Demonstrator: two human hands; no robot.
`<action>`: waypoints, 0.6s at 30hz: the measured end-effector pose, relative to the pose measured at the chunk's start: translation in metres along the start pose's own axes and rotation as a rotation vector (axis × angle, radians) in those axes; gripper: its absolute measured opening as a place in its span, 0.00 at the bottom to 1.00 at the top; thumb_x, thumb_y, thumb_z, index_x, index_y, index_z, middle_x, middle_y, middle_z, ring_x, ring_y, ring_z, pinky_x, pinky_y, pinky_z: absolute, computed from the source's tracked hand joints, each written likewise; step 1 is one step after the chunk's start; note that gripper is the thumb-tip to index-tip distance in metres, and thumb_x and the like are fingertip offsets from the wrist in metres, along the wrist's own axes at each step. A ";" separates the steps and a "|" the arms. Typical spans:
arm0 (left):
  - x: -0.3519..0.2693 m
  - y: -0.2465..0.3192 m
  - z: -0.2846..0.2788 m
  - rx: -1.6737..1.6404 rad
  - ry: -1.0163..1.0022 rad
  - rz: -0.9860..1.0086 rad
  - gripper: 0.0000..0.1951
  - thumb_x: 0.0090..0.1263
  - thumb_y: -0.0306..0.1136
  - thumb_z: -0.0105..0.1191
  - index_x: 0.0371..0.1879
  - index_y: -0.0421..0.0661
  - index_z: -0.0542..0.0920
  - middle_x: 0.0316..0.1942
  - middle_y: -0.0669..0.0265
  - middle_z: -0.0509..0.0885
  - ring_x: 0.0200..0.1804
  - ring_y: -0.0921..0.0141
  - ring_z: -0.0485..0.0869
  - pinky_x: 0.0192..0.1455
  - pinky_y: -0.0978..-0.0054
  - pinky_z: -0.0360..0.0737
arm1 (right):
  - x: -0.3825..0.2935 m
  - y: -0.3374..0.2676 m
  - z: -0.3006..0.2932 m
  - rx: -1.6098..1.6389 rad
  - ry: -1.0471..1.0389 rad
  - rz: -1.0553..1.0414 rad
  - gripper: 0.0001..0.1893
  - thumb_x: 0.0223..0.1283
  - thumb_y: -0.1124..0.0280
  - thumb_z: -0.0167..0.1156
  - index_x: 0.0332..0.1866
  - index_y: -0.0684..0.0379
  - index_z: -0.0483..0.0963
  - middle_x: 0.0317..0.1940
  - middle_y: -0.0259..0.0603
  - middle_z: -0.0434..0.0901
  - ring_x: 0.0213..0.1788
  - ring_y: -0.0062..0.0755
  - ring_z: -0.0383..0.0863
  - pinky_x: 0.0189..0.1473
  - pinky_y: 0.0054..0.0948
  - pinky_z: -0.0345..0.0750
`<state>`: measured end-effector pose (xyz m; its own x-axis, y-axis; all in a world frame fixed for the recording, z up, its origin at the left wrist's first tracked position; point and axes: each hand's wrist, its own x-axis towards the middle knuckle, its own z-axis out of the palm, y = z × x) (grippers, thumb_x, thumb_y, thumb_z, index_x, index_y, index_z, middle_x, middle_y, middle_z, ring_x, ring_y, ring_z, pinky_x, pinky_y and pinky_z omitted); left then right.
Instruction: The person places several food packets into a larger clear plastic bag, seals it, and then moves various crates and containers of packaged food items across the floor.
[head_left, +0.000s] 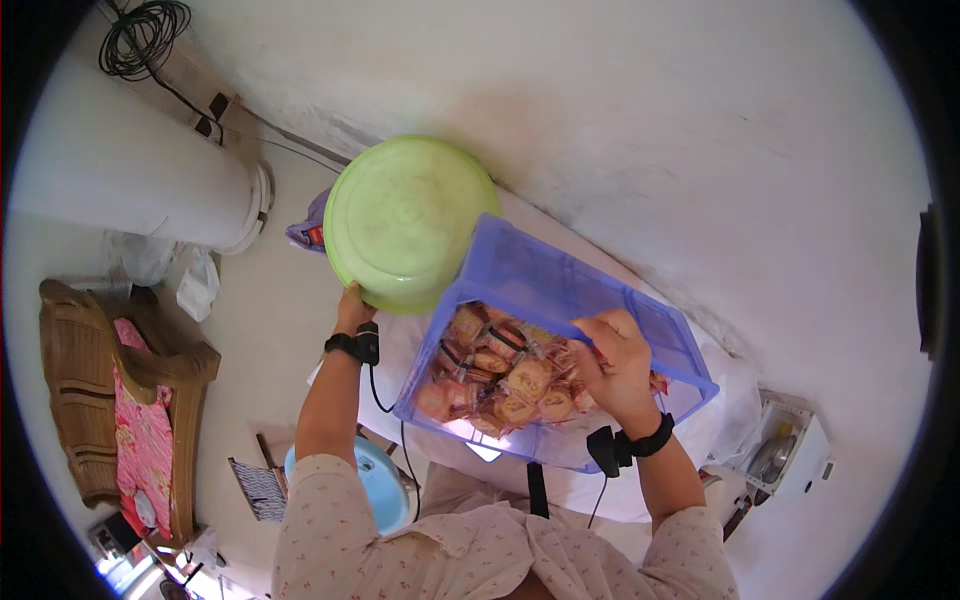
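My left hand (354, 309) grips the near rim of a round light-green plastic basin (409, 214), which shows a broad smooth face towards me. To its right stands a translucent blue plastic bin (555, 262), with many individually wrapped round biscuits (517, 379) heaped in its near part. Over the bin is my right hand (616, 364), its fingers curled at the bin's inner edge. A bit of red shows beside those fingers; whether they hold a wrapper or only the edge is hidden. Both wrists wear black bands with cables.
A pale-covered surface (450, 450) supports the bin against the white wall (675, 135). Behind the basin lies a purple packet (309, 225). A light-blue plastic stool or chair (382, 480) is at my left, and a carved wooden sofa (82, 390) stands farther left. A white box (795, 442) sits right.
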<state>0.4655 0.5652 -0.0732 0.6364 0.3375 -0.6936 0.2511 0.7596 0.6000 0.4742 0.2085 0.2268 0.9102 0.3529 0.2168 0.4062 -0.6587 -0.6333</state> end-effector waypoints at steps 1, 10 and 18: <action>-0.001 -0.005 -0.009 0.016 -0.026 -0.100 0.18 0.70 0.36 0.34 0.56 0.44 0.60 0.49 0.57 0.71 0.47 0.64 0.74 0.47 0.62 0.74 | 0.001 0.000 0.000 0.004 -0.009 -0.008 0.12 0.37 0.79 0.61 0.34 0.62 0.74 0.28 0.42 0.73 0.31 0.41 0.73 0.30 0.31 0.71; -0.014 0.000 -0.001 0.781 0.124 0.287 0.32 0.51 0.20 0.49 0.59 0.47 0.56 0.31 0.63 0.76 0.27 0.74 0.75 0.26 0.78 0.72 | -0.005 -0.005 -0.002 -0.022 -0.014 -0.019 0.12 0.36 0.81 0.60 0.33 0.62 0.75 0.26 0.42 0.73 0.29 0.40 0.73 0.29 0.30 0.70; -0.021 -0.007 0.001 0.736 0.021 0.406 0.36 0.52 0.15 0.42 0.64 0.51 0.52 0.35 0.65 0.76 0.29 0.75 0.74 0.29 0.82 0.71 | -0.021 -0.011 -0.004 -0.033 -0.026 -0.072 0.13 0.32 0.81 0.64 0.31 0.63 0.75 0.24 0.40 0.72 0.24 0.37 0.71 0.25 0.29 0.67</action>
<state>0.4509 0.5520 -0.0627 0.7682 0.5218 -0.3709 0.4218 0.0233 0.9064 0.4514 0.2055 0.2322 0.8762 0.4168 0.2418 0.4736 -0.6524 -0.5917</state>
